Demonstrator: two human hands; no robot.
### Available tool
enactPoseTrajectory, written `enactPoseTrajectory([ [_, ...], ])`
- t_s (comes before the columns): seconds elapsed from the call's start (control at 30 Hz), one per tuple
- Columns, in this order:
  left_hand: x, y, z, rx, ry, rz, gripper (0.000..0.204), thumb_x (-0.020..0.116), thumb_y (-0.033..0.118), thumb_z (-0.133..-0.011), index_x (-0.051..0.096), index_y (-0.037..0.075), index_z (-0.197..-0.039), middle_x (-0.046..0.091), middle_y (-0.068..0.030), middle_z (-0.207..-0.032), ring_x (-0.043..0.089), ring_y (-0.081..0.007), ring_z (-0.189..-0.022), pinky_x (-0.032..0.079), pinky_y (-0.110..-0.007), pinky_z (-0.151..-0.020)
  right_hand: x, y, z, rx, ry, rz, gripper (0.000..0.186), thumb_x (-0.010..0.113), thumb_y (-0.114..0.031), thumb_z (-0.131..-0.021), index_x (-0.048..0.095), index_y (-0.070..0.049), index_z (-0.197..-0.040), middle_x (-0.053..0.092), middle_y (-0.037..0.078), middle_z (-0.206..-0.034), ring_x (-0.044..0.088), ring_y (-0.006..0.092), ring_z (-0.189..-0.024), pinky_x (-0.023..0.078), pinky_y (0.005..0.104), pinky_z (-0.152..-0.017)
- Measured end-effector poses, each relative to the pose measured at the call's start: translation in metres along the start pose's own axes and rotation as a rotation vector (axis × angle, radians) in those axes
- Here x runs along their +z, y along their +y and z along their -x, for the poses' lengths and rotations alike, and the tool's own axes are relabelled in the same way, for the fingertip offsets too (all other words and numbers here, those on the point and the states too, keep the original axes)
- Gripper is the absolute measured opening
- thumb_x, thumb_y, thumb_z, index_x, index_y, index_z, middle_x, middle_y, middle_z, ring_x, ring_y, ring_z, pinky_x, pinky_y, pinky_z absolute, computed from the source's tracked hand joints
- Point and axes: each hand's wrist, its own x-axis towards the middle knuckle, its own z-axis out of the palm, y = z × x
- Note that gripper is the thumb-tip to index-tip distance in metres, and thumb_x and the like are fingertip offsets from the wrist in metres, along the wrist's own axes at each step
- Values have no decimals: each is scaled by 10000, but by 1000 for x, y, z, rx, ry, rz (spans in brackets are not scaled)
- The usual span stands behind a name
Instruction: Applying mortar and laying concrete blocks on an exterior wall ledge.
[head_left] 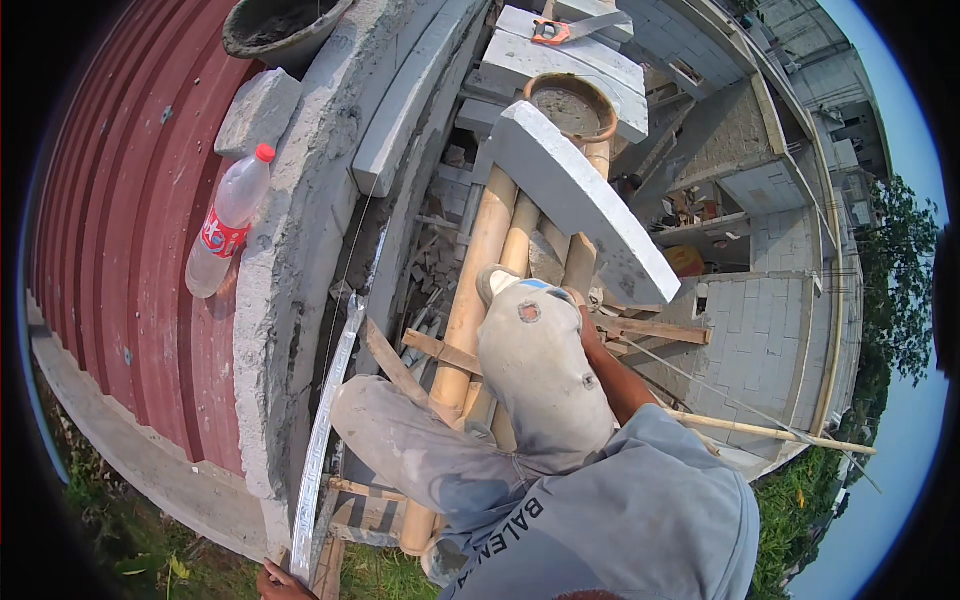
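Note:
My left hand (285, 583) is at the lower left edge, its fingers closed round the near end of a long, shiny silver strip (328, 430). This strip runs away from me along the gap beside the rough wall top (270, 350), and its far part narrows. A thin line (350, 240) is stretched beside it. My right forearm (617, 378) goes down past my raised knee, which hides the fingers of my right hand. Just beyond that knee a long, pale grey concrete block (590, 205) lies tilted across bamboo poles (483, 270).
A plastic bottle with a red cap (228, 225) lies on the red corrugated roofing (130, 260). Mortar fills a round bowl (571, 107) and a dark bucket (285, 28). An orange-handled saw (575, 30) rests on stacked blocks (570, 62). Rubble (440, 255) lies below the bamboo.

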Motion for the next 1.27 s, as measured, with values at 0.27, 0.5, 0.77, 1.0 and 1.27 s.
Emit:
enactPoseTrajectory([
  [0.27, 2, -23, 17, -144, -59, -129, 397, 525, 452, -979, 680, 90, -929, 686, -129, -814, 642, -351, -715, 476, -451, -599, -2, 34, -45, 293, -94, 59, 888, 613, -126, -861, 45, -110, -1543, 524, 345, -1272, 577, 462, -1141, 466, 513, -911],
  [0.5, 13, -51, 18, -141, 49, 42, 413, 541, 461, -970, 693, 77, -988, 688, -157, -817, 653, -349, -733, 490, -449, -645, -89, 11, -27, -393, 172, 151, 725, 711, -93, -800, 383, -62, -1445, 520, 249, -1322, 487, 411, -1235, 397, 484, -1021],
  [0.77, 15, -6, 0, -136, 17, 54, 429, 532, 479, -970, 707, 87, -983, 702, -147, -837, 658, -348, -749, 494, -449, -659, -277, -11, -136, -329, 246, 252, 1116, 863, -408, -654, 261, 17, -1492, 395, 274, -1464, 358, 406, -1382, 300, 468, -1136],
  [1.0, 8, -38, 16, -245, -62, -185, 611, 447, 637, -940, 700, 98, -1077, 711, -133, -899, 659, -351, -787, 495, -475, -663, -232, -26, -146, -436, 89, 184, 1084, 804, -441, -678, 238, -53, -1517, 354, 245, -1496, 361, 389, -1384, 321, 441, -1144],
  [1.27, 8, -53, 20, -229, -89, -107, 541, 447, 627, -947, 697, 149, -942, 695, -152, -818, 651, -362, -747, 476, -501, -626, -239, -112, -186, -561, -182, 91, 1118, 812, -326, -644, 181, -47, -1524, 297, 167, -1562, 284, 404, -1431, 264, 453, -1184],
])
